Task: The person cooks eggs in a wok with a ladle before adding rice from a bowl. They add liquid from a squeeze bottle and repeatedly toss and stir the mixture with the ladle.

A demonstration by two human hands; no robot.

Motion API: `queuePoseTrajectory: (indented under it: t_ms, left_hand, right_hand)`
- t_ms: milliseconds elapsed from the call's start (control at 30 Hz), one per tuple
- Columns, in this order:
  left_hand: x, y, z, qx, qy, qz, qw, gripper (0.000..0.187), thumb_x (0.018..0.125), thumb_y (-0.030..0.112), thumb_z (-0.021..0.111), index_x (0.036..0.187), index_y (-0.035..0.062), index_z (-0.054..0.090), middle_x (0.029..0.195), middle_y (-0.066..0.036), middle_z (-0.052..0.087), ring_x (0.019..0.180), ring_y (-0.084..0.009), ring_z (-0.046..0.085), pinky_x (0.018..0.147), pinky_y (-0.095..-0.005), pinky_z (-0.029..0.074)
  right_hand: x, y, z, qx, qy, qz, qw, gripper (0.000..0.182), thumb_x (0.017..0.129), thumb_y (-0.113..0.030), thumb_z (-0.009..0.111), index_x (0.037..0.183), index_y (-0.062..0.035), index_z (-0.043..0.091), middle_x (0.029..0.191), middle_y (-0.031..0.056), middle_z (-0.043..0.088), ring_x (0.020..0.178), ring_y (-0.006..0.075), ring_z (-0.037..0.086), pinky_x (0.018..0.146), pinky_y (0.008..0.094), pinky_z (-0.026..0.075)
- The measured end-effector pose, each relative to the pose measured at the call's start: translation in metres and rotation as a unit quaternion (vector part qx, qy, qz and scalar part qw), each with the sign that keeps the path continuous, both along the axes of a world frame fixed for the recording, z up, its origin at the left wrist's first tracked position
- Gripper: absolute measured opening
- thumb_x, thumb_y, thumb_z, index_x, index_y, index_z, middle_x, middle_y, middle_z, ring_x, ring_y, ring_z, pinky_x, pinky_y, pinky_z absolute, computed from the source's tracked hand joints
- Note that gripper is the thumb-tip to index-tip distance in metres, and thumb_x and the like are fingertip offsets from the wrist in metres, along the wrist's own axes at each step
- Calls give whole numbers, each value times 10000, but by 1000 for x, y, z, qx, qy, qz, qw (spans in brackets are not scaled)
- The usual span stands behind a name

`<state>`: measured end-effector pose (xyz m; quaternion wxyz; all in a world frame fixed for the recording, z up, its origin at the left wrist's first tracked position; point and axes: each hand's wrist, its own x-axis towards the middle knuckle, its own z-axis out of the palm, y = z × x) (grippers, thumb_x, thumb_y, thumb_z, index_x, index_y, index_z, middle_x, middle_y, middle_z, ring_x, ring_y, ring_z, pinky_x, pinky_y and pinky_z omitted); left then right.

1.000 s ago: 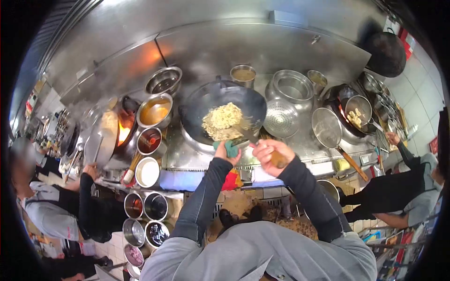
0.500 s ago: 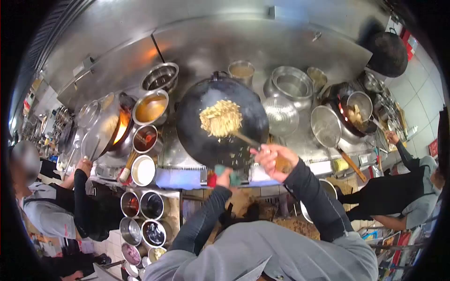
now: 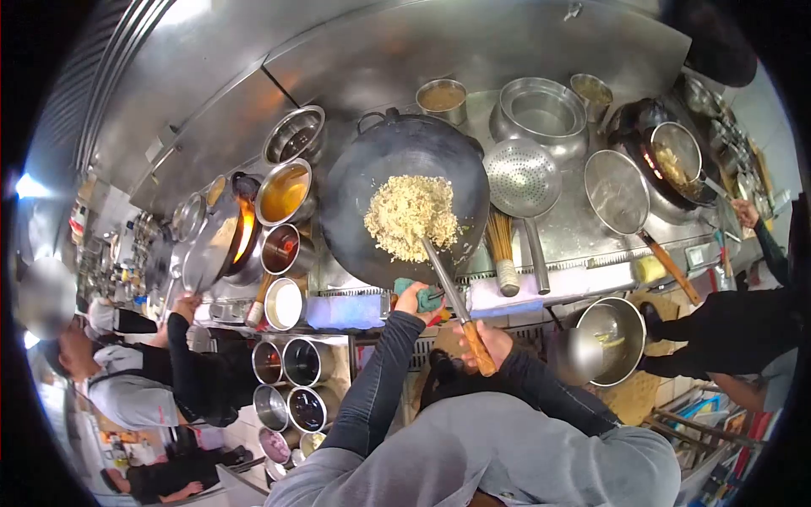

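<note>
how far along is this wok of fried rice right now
Done: the yellowish fried rice looks loose and evenly coloured, heaped in the big black wok. In hand: the left hand grips the rim through a green cloth, and the right hand holds the wooden-handled ladle in the rice. Left: plating; the rice is not out of the wok.

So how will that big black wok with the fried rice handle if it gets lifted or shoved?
The wok is probably heavy: wide, dark metal, carrying a rice mound. Its rounded bowl could rock or tip when pushed. The rim is likely hot, since the left hand grips it through a green cloth.
</note>
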<state>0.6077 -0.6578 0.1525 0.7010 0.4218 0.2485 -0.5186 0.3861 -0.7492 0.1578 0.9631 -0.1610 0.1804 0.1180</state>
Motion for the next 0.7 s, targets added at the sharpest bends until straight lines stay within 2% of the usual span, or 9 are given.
queuePoseTrajectory:
  t_ms: [33, 67, 100, 133, 200, 433, 533, 633, 700]
  left_hand:
    - [3, 1, -2, -9, 18, 14, 1000, 136, 810, 111, 554, 923, 40, 529, 884, -111, 604, 854, -282, 585, 779, -447, 521]
    - [4, 5, 2, -1, 11, 13, 1000, 136, 810, 111, 554, 923, 40, 529, 884, -111, 604, 854, -282, 585, 779, -447, 521]
    - [4, 9, 9, 1, -4, 32, 999, 130, 803, 109, 566, 907, 41, 529, 873, -109, 601, 840, -274, 586, 773, -433, 523]
    - [5, 11, 17, 4, -18, 52, 999, 126, 795, 107, 579, 892, 43, 529, 862, -107, 598, 827, -267, 588, 766, -419, 525]
    - [3, 10, 29, 17, -37, 58, 997, 127, 783, 109, 600, 870, 46, 533, 843, -100, 593, 808, -254, 588, 746, -397, 526]
    - [7, 18, 33, 39, -18, 36, 998, 220, 856, 242, 653, 968, 81, 554, 974, -115, 614, 904, -272, 582, 836, -484, 504]
    - [6, 19, 62, -12, 28, -6, 1000, 237, 850, 226, 675, 999, 90, 551, 1005, -111, 605, 957, -280, 577, 904, -524, 474]
    - [20, 28, 43, -11, 26, -45, 999, 208, 856, 181, 638, 987, 52, 543, 979, -135, 593, 946, -311, 554, 921, -537, 470]
    - [31, 35, 7, 1, 10, -69, 998, 169, 843, 134, 593, 959, 24, 537, 973, -142, 596, 940, -316, 569, 923, -544, 474]
  right_hand:
    - [2, 8, -50, -145, 140, 29, 979, 489, 955, -483, 447, 1298, -135, 466, 1034, 88, 595, 817, 227, 634, 671, 332, 529]
    - [8, 18, -190, -447, 9, 62, 893, 526, 951, -520, 416, 1272, -110, 491, 1097, 123, 596, 851, 216, 642, 673, 328, 531]
    - [13, 27, -315, -728, -40, 48, 683, 573, 947, -558, 386, 1245, -86, 516, 1160, 157, 598, 884, 206, 650, 675, 325, 533]
    - [-3, 24, -270, -704, 59, 207, 677, 577, 947, -559, 382, 1240, -81, 518, 1160, 160, 598, 888, 206, 649, 678, 327, 533]
    - [-19, 17, -258, -684, 106, 356, 628, 584, 948, -560, 376, 1232, -72, 523, 1159, 164, 599, 896, 206, 648, 685, 330, 534]
    - [-32, 5, -284, -652, 106, 484, 574, 613, 951, -566, 351, 1201, -39, 538, 1156, 178, 600, 923, 207, 644, 709, 343, 538]
    - [-22, -24, -268, -617, 113, 464, 626, 626, 953, -569, 341, 1187, -25, 545, 1155, 184, 600, 934, 207, 643, 720, 348, 540]
    - [-9, -56, -183, -275, 160, 239, 917, 641, 954, -571, 331, 1174, -11, 551, 1154, 190, 601, 946, 207, 641, 730, 353, 541]
    - [-23, -41, -36, -16, 23, -19, 999, 614, 957, -557, 359, 1254, -42, 511, 1051, 133, 621, 934, 248, 632, 720, 384, 551]
